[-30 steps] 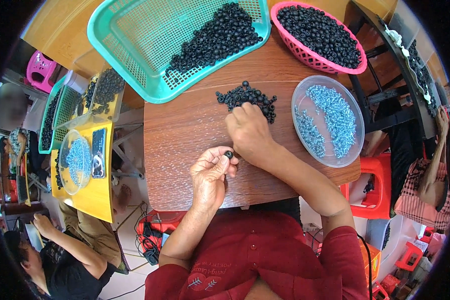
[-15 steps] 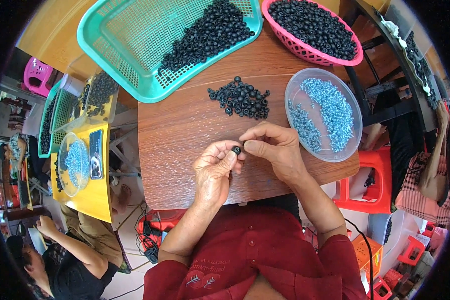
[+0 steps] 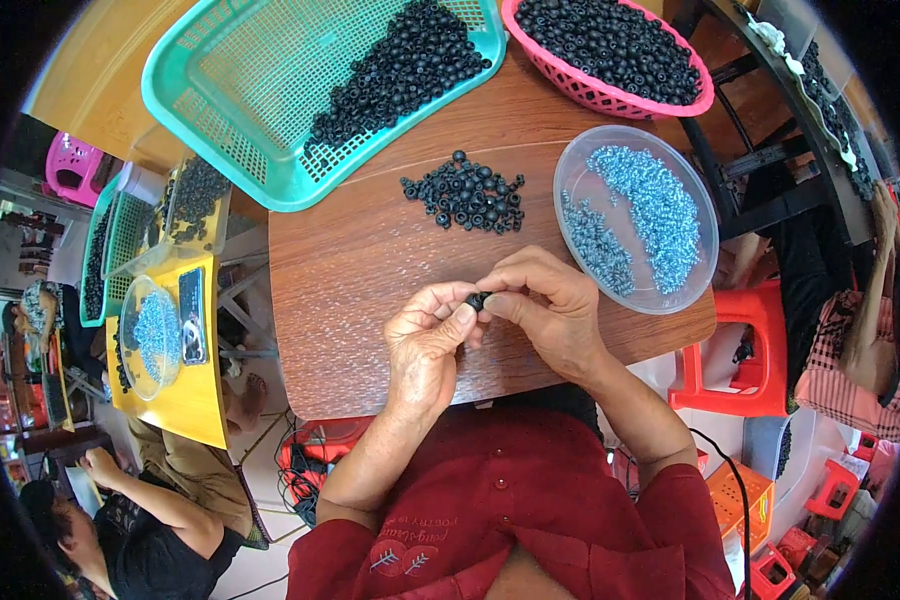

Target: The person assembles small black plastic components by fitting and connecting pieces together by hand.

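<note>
Over the table's front half, my left hand (image 3: pixel 425 330) pinches a small black round piece (image 3: pixel 478 299), bead-like, between thumb and fingers. My right hand (image 3: pixel 545 305) is closed too, its thumb and forefinger tips pressed against the same piece from the right. Fingertips cover most of it, so any smaller part between them is hidden. Beyond my hands lies a loose heap of similar black pieces (image 3: pixel 467 193), some showing holes. Right of that heap, a round clear plastic tray (image 3: pixel 638 150) holds many tiny pale-blue shiny parts (image 3: pixel 660 215) in two groups.
A green mesh basket (image 3: pixel 205 110) and a pink basket (image 3: pixel 610 100), both with black pieces, stand at the table's (image 3: pixel 340 290) far side. Left is a yellow table (image 3: pixel 195 400) with a phone (image 3: pixel 192 315). A red stool (image 3: pixel 745 350) stands right; a person (image 3: pixel 160 530) sits left.
My right fingertips have moved left and down onto the black piece, closing the small gap between my hands. The view has shifted slightly.
</note>
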Motion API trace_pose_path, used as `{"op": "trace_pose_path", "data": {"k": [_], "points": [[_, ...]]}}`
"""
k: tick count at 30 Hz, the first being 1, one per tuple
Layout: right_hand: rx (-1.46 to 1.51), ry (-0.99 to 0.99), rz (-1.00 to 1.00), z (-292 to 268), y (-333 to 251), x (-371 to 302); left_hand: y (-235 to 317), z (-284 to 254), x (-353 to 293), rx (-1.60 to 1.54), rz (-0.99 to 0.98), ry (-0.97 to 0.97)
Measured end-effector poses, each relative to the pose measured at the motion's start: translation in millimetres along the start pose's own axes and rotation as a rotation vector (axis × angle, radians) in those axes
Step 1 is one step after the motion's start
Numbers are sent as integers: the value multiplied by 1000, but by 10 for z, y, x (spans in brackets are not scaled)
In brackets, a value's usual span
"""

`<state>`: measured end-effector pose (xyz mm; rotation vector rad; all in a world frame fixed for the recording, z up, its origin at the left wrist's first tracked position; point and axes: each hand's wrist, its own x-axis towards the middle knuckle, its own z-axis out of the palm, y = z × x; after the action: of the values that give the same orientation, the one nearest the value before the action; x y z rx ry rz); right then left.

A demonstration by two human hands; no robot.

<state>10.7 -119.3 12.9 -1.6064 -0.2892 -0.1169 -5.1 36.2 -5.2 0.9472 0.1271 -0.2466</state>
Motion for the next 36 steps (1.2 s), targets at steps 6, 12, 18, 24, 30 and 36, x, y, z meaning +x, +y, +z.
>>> {"op": "trace_pose_path", "data": {"k": [6, 12, 18, 24, 30, 36], "points": [[28, 24, 7, 5, 25, -38, -30, 26, -16, 14, 15, -4], [-28, 34, -31, 16, 34, -55, -49, 38, -26, 2, 16, 26], [-138, 56, -131, 24, 89, -93, -57, 44, -53, 20, -25, 37], [-261, 76, -227, 5, 94, -76, -71, 53, -48, 89, -32, 36], [-379, 58, -322, -40, 112, -103, -21, 111, -53, 127, -37, 12], [-412, 61, -285, -68, 75, -174, -3, 127, -38, 135, -68, 21]]}}
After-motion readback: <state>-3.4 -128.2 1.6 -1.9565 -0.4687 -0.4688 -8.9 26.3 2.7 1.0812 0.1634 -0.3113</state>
